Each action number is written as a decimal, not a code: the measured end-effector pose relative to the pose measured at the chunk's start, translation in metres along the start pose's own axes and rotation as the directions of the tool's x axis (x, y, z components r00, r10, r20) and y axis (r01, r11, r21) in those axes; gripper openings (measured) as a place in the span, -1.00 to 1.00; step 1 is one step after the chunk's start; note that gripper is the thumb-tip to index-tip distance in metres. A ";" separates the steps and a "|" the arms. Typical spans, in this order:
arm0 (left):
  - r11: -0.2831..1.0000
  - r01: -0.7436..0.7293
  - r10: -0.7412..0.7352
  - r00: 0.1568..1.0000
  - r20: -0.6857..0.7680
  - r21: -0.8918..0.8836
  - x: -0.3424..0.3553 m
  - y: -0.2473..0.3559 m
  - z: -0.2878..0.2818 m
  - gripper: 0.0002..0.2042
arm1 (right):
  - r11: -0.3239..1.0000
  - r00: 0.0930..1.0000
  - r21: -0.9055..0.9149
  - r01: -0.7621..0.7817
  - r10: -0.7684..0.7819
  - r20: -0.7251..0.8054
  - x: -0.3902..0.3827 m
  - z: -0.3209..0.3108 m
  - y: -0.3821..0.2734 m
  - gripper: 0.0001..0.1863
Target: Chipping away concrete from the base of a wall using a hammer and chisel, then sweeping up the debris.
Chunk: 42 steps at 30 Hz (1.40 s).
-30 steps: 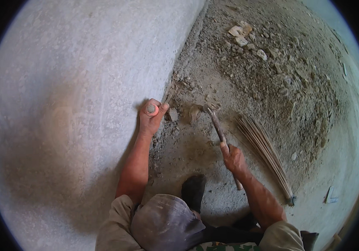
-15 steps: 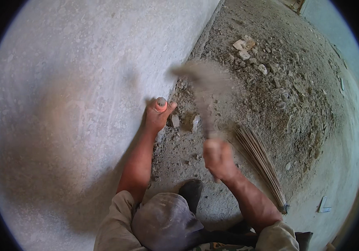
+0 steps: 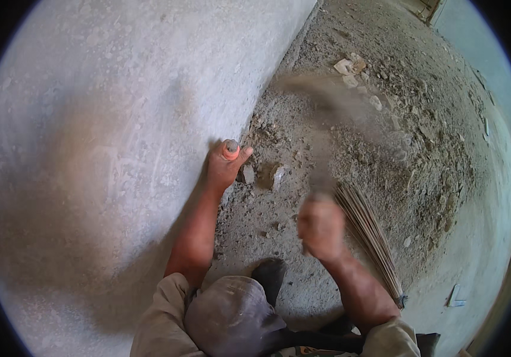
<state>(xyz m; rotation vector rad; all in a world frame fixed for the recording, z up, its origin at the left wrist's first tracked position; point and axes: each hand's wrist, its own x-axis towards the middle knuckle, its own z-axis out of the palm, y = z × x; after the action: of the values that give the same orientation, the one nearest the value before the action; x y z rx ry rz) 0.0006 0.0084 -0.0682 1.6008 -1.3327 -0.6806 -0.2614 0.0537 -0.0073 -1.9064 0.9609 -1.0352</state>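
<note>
Low beside the pale wall, my left hand point(image 3: 224, 169) is wrapped round a chisel with an orange hand guard point(image 3: 231, 149). Only its grey top end shows above my fist; the lower end is hidden. To the right, my right hand point(image 3: 321, 226) grips the handle of a hammer point(image 3: 322, 175), raised and smeared by motion. Its head is a blurred streak over the rubble, well apart from the chisel. Two chunks of broken masonry point(image 3: 276, 177) lie just right of my left hand.
A stick broom point(image 3: 368, 238) lies on the dusty floor by my right forearm. Loose rubble point(image 3: 428, 154) covers the floor ahead and right, with pale broken pieces point(image 3: 351, 64) farther off. A small L-shaped piece point(image 3: 457, 296) lies at the right.
The hammer has swung up and to the right, away from the chisel, and my right hand has shifted slightly right with it. My left hand and the chisel stay nearly in place.
</note>
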 end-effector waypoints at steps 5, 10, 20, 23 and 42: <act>0.988 -0.031 0.013 0.993 -0.119 -0.153 -0.009 -0.005 0.007 -0.69 | 0.681 0.652 0.092 -0.727 0.641 0.405 0.006 0.007 -0.021 -0.44; 0.984 0.099 -0.097 0.995 -0.022 0.150 -0.004 0.016 -0.006 -0.63 | 0.783 0.953 0.580 -0.224 0.299 -0.036 0.036 -0.044 -0.059 -0.37; 0.989 0.087 -0.093 0.995 -0.041 -0.122 0.004 0.002 0.002 -0.73 | 0.708 0.636 -0.066 -0.703 0.667 0.389 0.012 0.017 -0.020 -0.39; 0.992 0.108 -0.107 0.994 -0.025 0.063 0.002 -0.003 -0.012 -0.70 | 0.674 0.695 0.202 -0.711 0.629 0.348 0.019 0.006 -0.042 -0.41; 0.989 0.121 -0.127 0.989 -0.070 -0.086 -0.011 -0.014 0.014 -0.69 | 0.586 0.540 -0.126 -0.800 0.796 0.273 -0.038 0.002 0.032 -0.24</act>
<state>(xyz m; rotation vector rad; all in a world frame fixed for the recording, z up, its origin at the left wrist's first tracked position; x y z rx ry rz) -0.0083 0.0151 -0.0880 1.6371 -1.1441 -0.7337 -0.2827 0.0730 -0.0477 -1.2689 1.4246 -0.1727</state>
